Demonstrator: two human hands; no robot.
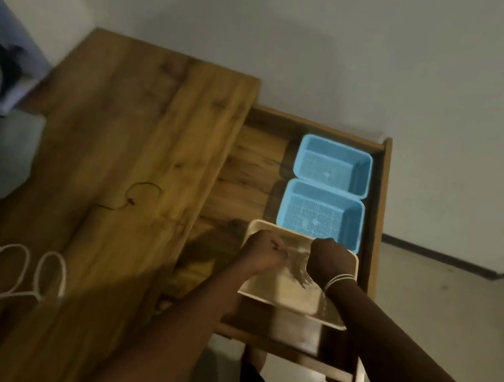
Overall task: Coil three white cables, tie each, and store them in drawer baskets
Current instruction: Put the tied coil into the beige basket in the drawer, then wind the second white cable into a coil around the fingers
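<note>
The picture was blurred, and the white cable bundle (296,266) between the two hands was hard to make out. It was seen as a pale smear just above the cream basket (287,308). The left hand (261,253) was curled into a fist beside it, and a thin dark tie seemed to be pinched there, though this could not be told for sure. The right hand (329,260) was curled too, its grip closed on the bundle's other end. White bands (339,280) were wrapped round the right wrist.

The cream basket was set in the open drawer (376,212), at the end nearest the person. What lay inside it was hidden by the hands. Two blue baskets (328,187) were lined up beyond the cream basket, touching each other, with nothing seen in them.

Left of the drawer, on the wooden table (125,135), a loose white cable (19,281) was spread out, cut off at the picture's edge. A thin dark string (133,197) was lying on the table too.
</note>
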